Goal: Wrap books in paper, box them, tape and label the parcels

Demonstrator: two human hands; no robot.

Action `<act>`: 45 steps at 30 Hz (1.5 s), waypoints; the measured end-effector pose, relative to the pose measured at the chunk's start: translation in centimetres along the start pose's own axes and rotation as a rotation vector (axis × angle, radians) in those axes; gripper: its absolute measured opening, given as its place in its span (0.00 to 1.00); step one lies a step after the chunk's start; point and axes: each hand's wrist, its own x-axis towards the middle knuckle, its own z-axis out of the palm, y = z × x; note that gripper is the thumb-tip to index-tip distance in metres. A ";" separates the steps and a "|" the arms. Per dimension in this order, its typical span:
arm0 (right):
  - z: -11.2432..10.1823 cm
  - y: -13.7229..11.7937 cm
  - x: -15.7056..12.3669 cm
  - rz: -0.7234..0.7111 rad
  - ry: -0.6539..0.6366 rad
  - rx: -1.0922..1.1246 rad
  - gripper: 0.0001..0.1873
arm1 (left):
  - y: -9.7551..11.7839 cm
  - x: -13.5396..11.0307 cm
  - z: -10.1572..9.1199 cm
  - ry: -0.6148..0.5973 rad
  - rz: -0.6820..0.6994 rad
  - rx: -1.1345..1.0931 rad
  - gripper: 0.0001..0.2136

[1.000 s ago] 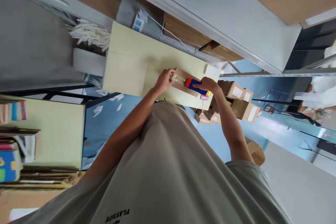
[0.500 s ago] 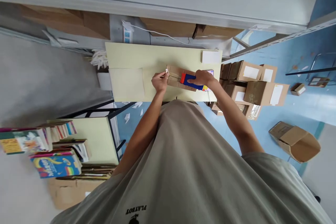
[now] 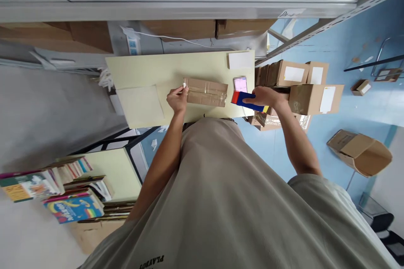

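Note:
On the pale yellow table lies a flat brown cardboard package (image 3: 206, 92) with clear tape along it. My left hand (image 3: 177, 99) is closed on its left end, thumb and fingers pinching the edge. To the right of the package, my right hand (image 3: 265, 96) grips a flat blue box (image 3: 248, 100) with a red end and a yellow end. That box is apart from the cardboard and reaches past the table's right edge. Just above its red end rests a phone (image 3: 240, 84) with its screen lit.
A white pad (image 3: 240, 60) lies at the table's (image 3: 142, 67) far right corner, and a pale sheet (image 3: 140, 105) at its left. Stacked cardboard boxes (image 3: 315, 98) stand on the floor to the right. A grey shelf (image 3: 202, 8) crosses in front; books (image 3: 74, 206) sit lower left.
My right hand has drawn the blue box rightward off the cardboard package, uncovering its right end and more of the phone. My left hand keeps its hold. The whole view has shifted slightly.

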 end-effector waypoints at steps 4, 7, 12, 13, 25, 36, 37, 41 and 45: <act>1.1 -1.6 2.1 0.036 0.004 -0.032 0.31 | -0.1 0.1 -0.1 -0.015 0.014 0.028 0.11; 1.9 -2.9 2.6 0.058 0.007 -0.021 0.30 | -0.5 0.4 -0.2 -0.036 0.004 0.023 0.12; 2.8 -5.0 2.1 0.045 0.077 -0.032 0.28 | -1.0 0.7 -0.2 -0.040 -0.009 -0.008 0.14; 3.0 -5.4 1.9 0.041 0.095 -0.038 0.27 | -1.1 0.6 -0.3 -0.037 -0.013 -0.008 0.14; 7.2 -9.8 1.7 0.094 0.293 0.003 0.23 | -3.5 -1.6 -4.3 -0.028 -0.074 -0.049 0.13; -4.0 -14.1 -6.3 -0.093 0.836 0.106 0.31 | 10.6 -5.9 -7.7 0.075 0.778 -0.193 0.20; -5.6 -14.9 -6.6 -0.147 0.924 0.100 0.31 | 13.0 -6.0 -8.0 0.074 0.889 -0.221 0.21; -11.8 -18.4 -5.5 -0.243 1.137 0.019 0.31 | 20.9 -4.5 -9.1 0.034 1.142 -0.254 0.29; -15.6 -21.0 -2.5 -0.253 1.174 -0.042 0.31 | 23.5 -2.2 -9.4 0.041 1.176 -0.265 0.33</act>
